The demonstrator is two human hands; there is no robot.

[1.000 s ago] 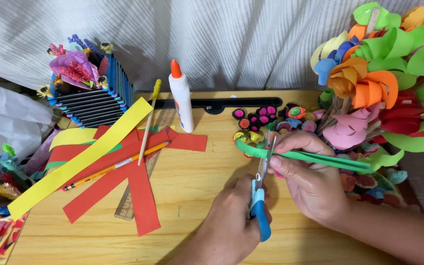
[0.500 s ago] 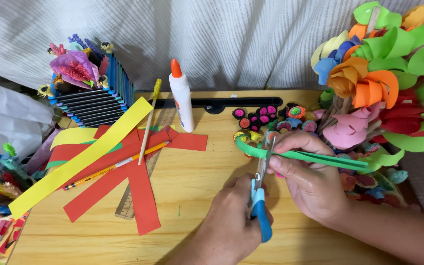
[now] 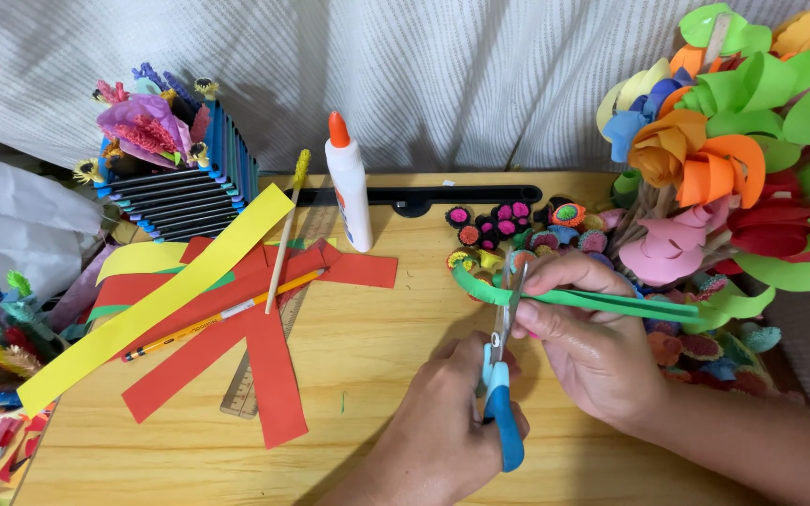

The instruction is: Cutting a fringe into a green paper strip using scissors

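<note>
Pinching green strip (image 3: 602, 302) flat over table (image 3: 377, 375) in right hand (image 3: 592, 351); left hand (image 3: 452, 422) gripping scissors (image 3: 502, 375), blades biting strip. Risky: fingertips (image 3: 529, 281) beside blades, could get nicked; curling strip could wander, skewing cut.

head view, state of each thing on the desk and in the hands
scissors: blades across the green strip, held by left hand
green paper strip: folded, pinched by right hand
glue bottle: upright, capped
pencil: lying on red paper strips
yellow paper strip: flat, diagonal
</note>
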